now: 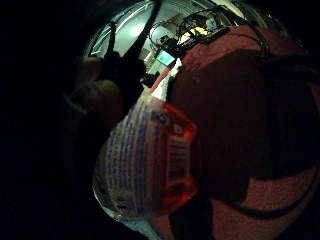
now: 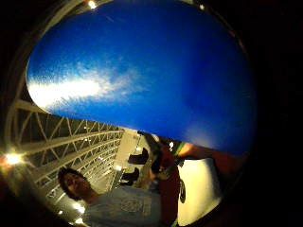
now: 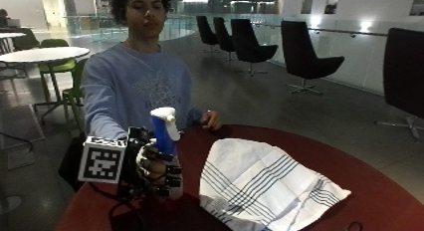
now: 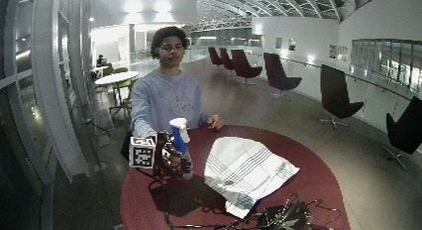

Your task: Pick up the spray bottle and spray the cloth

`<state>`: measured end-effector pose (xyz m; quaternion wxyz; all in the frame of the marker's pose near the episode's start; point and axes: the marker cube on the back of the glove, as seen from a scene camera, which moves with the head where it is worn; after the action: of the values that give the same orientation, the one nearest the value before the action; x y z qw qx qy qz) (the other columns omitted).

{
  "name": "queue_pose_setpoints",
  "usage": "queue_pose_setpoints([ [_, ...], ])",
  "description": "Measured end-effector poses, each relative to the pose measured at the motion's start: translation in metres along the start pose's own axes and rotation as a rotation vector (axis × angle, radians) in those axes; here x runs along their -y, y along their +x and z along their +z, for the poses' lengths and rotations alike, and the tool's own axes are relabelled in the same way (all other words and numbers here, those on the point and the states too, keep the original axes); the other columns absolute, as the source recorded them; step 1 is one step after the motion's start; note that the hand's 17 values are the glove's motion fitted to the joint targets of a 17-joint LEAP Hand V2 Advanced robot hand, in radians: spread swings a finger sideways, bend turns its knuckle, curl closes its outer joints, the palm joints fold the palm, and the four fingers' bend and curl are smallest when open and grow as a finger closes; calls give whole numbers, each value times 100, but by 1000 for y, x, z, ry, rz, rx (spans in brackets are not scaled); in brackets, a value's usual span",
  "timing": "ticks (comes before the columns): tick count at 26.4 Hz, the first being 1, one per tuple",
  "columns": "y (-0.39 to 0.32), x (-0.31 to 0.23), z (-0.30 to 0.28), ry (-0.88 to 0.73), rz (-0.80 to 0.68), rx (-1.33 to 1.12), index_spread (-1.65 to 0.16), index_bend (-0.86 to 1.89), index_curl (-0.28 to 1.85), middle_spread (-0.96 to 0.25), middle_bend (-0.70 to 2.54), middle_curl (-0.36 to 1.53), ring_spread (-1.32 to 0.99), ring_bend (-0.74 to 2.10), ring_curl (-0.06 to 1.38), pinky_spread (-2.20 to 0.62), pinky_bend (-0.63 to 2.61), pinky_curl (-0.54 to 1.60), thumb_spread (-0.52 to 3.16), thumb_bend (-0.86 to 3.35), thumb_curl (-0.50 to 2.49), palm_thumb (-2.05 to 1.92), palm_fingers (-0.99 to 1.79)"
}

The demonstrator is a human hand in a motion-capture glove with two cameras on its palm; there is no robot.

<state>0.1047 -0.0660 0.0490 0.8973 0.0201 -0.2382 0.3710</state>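
My right hand (image 3: 156,169) is curled round the spray bottle (image 3: 164,136), holding it upright over the red table (image 3: 371,171), just beside the striped cloth (image 3: 265,183). I judge the nozzle should turn toward the cloth's middle before I squeeze the trigger, bottle kept level.

glossy plastic spray bottle (image 3: 164,133), woven cloth (image 3: 265,186)
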Motion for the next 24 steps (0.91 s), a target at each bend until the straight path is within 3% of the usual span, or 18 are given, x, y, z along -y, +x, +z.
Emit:
queue_pose_setpoints([
  [6,-1,2,1,20,-45,-36,-30,29,19,-7,50,42,-4,56,32,23,35,31,95,5,35,67,96],
  [15,-10,9,2,20,-40,-68,-27,19,26,-9,43,43,-7,55,35,18,28,32,95,6,41,81,108],
  [19,-24,9,9,-133,-44,-61,-25,17,28,-8,42,43,-7,54,35,16,27,32,91,4,44,84,113],
  [24,-54,11,24,-462,56,-105,-24,14,30,-8,41,44,-7,54,36,15,27,33,89,0,46,84,116],
])
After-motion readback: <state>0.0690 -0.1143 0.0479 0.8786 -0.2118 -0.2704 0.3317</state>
